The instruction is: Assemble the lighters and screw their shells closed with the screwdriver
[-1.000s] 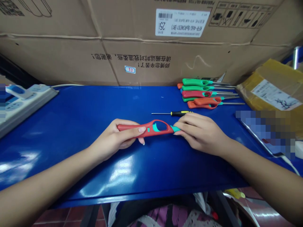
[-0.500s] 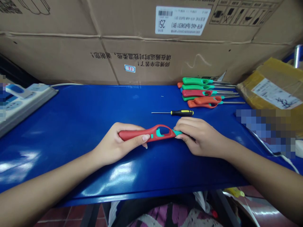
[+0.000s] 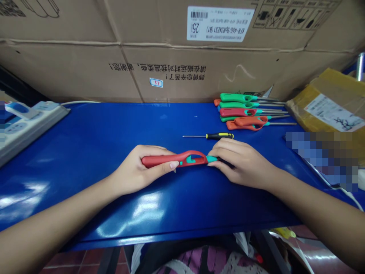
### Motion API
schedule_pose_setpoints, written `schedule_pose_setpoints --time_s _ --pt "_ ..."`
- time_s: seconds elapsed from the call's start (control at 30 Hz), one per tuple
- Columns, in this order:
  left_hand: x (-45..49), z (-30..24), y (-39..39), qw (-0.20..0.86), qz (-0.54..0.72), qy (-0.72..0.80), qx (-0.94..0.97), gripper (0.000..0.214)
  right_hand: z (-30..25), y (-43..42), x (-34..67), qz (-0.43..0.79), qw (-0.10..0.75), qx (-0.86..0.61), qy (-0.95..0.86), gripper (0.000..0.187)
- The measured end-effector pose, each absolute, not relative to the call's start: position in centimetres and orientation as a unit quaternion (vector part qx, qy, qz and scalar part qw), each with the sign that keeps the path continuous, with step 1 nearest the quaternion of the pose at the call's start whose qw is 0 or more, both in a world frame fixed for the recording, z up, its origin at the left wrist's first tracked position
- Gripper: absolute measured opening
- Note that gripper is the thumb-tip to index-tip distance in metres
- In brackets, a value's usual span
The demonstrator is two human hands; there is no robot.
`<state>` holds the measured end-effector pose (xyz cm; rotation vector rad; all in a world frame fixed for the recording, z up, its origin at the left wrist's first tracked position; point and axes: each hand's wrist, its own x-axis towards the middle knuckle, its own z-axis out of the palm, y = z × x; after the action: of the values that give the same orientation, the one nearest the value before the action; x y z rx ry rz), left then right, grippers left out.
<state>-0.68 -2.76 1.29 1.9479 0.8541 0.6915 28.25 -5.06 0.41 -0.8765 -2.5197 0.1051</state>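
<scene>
A red long-nosed gas lighter (image 3: pixel 167 160) with a teal trigger and teal collar lies crosswise between my two hands, just over the table. My left hand (image 3: pixel 145 169) is wrapped round the handle, its thumb along the near side. With fingers and thumb, my right hand (image 3: pixel 235 160) pinches the lighter at its teal nose end; most of the metal tube is hidden in that hand. Behind them, a black and yellow screwdriver (image 3: pixel 219 136) rests on the table, tip pointing left. Several more lighters (image 3: pixel 242 112) in green, red and orange are piled farther back, tubes to the right.
The blue table (image 3: pixel 114 125) ends against a large cardboard box (image 3: pixel 85 76) at the back. On the left stands a white power strip (image 3: pixel 34 118). A taped parcel (image 3: pixel 327 102) and a blurred-out flat object (image 3: pixel 322 160) with a cable are on the right.
The lighter has rolled slightly in my hands, so its trigger opening looks narrower. My right fingers have shifted a little up, and more of the teal collar shows.
</scene>
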Motion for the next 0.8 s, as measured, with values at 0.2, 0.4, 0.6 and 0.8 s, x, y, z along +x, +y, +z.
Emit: schedule_pose_setpoints --time_s 0.2,0.4,0.6,0.8 --pt "-0.6 1.1 -2.3 0.388 0.255 0.312 0.829 0.024 0.2 -4.7 28.5 0.069 0.245 -0.354 -0.900 0.007" --pt "-0.9 0.4 -2.0 0.301 0.247 0.297 0.872 0.034 0.9 -4.2 29.4 0.062 0.247 -0.424 -0.869 0.007" --pt "-1.5 0.1 -1.3 0.214 0.226 0.281 0.908 0.032 0.7 -3.6 30.1 0.071 0.160 -0.466 -0.867 0.011" --pt "-1.6 -0.2 -1.1 0.202 0.234 0.323 0.895 0.032 0.7 -3.6 30.2 0.124 0.174 -0.437 -0.874 0.007"
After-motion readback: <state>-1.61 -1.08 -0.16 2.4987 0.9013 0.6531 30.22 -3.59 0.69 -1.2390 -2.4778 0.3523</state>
